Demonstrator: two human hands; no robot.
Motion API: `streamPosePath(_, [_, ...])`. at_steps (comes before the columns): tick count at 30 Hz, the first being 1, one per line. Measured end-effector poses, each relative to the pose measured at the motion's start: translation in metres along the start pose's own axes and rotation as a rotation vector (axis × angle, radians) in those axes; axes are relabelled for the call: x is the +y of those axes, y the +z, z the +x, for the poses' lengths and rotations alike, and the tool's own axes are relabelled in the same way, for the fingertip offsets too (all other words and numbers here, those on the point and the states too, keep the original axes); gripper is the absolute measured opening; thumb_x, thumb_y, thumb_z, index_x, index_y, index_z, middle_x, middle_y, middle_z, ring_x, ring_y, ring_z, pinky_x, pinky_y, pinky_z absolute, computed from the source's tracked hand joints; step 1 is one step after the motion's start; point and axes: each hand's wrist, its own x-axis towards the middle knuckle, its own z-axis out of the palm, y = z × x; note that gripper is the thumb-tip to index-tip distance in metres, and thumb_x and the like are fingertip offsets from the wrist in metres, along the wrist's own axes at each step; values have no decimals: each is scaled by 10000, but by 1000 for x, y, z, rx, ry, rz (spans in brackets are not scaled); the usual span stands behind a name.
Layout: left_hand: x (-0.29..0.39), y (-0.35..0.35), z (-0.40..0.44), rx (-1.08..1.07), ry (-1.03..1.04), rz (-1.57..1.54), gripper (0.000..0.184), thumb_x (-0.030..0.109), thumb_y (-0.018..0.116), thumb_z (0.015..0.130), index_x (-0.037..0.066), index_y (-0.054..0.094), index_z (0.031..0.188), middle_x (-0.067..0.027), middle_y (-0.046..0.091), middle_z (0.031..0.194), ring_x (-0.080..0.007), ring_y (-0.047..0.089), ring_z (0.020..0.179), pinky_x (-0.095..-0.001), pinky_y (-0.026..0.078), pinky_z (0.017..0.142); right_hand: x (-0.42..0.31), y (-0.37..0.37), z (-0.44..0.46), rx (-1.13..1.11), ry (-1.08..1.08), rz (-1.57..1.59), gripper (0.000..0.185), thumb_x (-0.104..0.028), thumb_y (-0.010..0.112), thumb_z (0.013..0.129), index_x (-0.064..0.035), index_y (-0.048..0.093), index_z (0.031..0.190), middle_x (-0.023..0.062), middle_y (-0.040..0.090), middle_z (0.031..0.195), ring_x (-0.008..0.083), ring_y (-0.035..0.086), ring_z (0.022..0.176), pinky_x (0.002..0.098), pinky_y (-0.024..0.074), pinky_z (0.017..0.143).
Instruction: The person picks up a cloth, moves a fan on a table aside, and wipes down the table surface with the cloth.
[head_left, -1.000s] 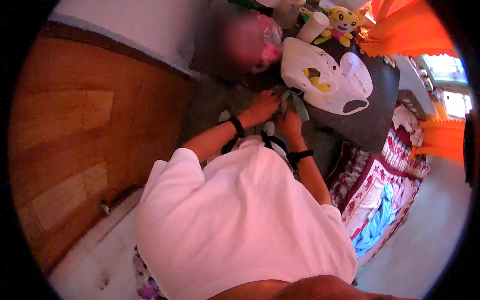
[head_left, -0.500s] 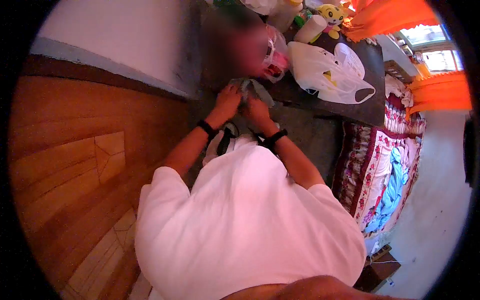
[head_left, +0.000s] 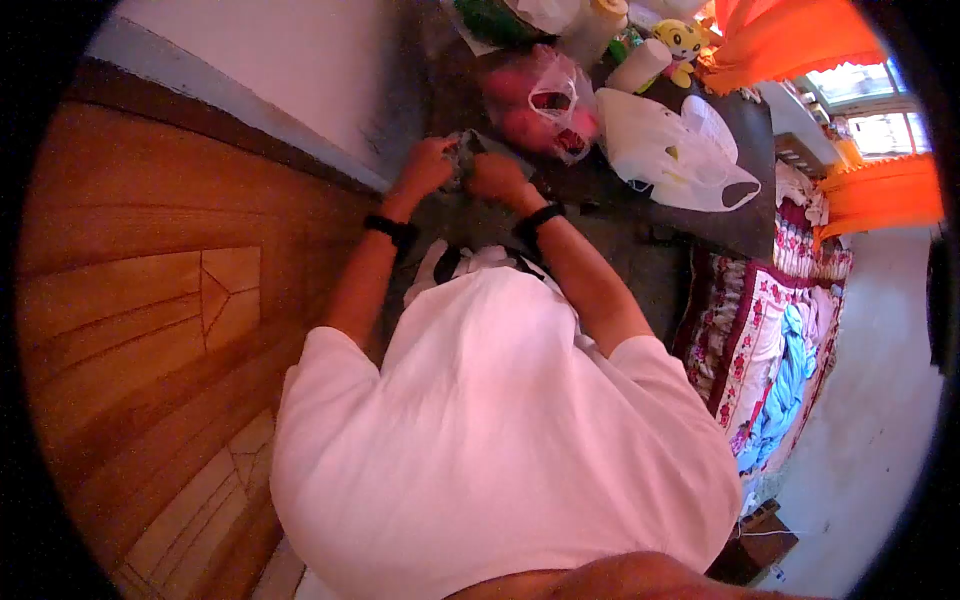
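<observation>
Beside a dark flat counter (head_left: 747, 228), left hand (head_left: 428, 167) and right hand (head_left: 498, 180) clasping crumpled greyish cloth (head_left: 463, 158), crinkled white plastic bag (head_left: 648, 140) near

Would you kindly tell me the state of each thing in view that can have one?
Left hand: curled on the grey cloth
Right hand: curled on the cloth
Grey cloth: crumpled, gathered between the hands
White plastic bag: slumped on the dark table
Clear plastic bag: bulging with reddish contents
Blue cloth: rumpled
Orange curtains: apart, window showing between
</observation>
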Motion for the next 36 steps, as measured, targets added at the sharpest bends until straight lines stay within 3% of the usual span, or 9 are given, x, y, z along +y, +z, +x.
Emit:
streamPosePath(6, [14, 25, -47, 149, 271, 135, 496, 107, 678, 764, 92, 616, 1255, -206, 560, 1229, -425, 536, 1149, -455, 499, 894, 24, 55, 15, 303, 22, 245, 389, -336, 601, 853, -18, 676, 1065, 267, 686, 990, 439, 672, 885, 536, 539, 789])
streamPosePath(8, [9, 26, -52, 109, 190, 117, 479, 112, 690, 766, 88, 619, 1240, -205, 523, 1263, -423, 536, 1140, -456, 491, 913, 24, 48, 23, 47, 90, 297, 409, -319, 547, 901, -26, 645, 1168, 287, 652, 1074, 476, 619, 985, 517, 490, 863])
streamPosePath(11, [-9, 17, -24, 109, 153, 129, 453, 119, 710, 772, 90, 625, 1216, -214, 489, 1285, -423, 536, 1124, -460, 476, 947, 17, 47, 39, 297, -80, 629, 435, -372, 538, 922, -32, 617, 1182, 300, 650, 1064, 456, 626, 1000, 558, 487, 874])
streamPosePath(15, [15, -21, 19, 262, -4, 209, 421, 115, 710, 789, 115, 638, 1204, -256, 505, 1249, -439, 530, 1115, -470, 457, 970, 14, 48, 45, 442, 145, 619, 416, -355, 518, 942, -15, 615, 1160, 309, 643, 1020, 462, 612, 1010, 554, 474, 877])
streamPosePath(17, [1, -15, 31, 260, 53, 256, 451, 112, 699, 797, 132, 620, 1240, -260, 509, 1245, -447, 525, 1118, -476, 452, 974, 9, 53, 33, 723, -172, 241, 462, -363, 599, 899, 46, 589, 1113, 286, 625, 1046, 457, 578, 1006, 504, 469, 866])
streamPosePath(20, [-17, 14, 21, 205, 119, 323, 543, 111, 673, 817, 166, 544, 1341, -270, 515, 1235, -461, 513, 1121, -494, 443, 971, 11, 45, 11, 444, -162, 158, 390, -300, 633, 850, 49, 583, 1016, 280, 606, 998, 463, 565, 976, 521, 461, 833])
streamPosePath(28, [10, 31, -12, 49, 74, 197, 736, 109, 625, 850, 170, 308, 1511, -306, 525, 1182, -491, 517, 1075, -544, 431, 929, 27, 57, -16, 421, -109, 261, 307, -220, 642, 800, 27, 573, 968, 275, 606, 967, 467, 571, 941, 539, 454, 785])
streamPosePath(32, [-19, 43, 18, 74, 107, 338, 760, 80, 601, 849, 65, 246, 1520, -334, 486, 1282, -488, 522, 1103, -541, 432, 941, 25, 68, -8, 632, -182, 296, 265, -222, 630, 829, 8, 572, 947, 256, 612, 950, 469, 577, 900, 546, 451, 747])
streamPosePath(36, [-11, 47, 40, 146, 46, 403, 754, 42, 566, 863, -16, 188, 1513, -376, 408, 1379, -499, 517, 1144, -541, 441, 946, 29, 48, 3, 436, -20, 260, 289, -232, 625, 852, 0, 574, 1015, 259, 606, 993, 466, 562, 935, 540, 446, 777])
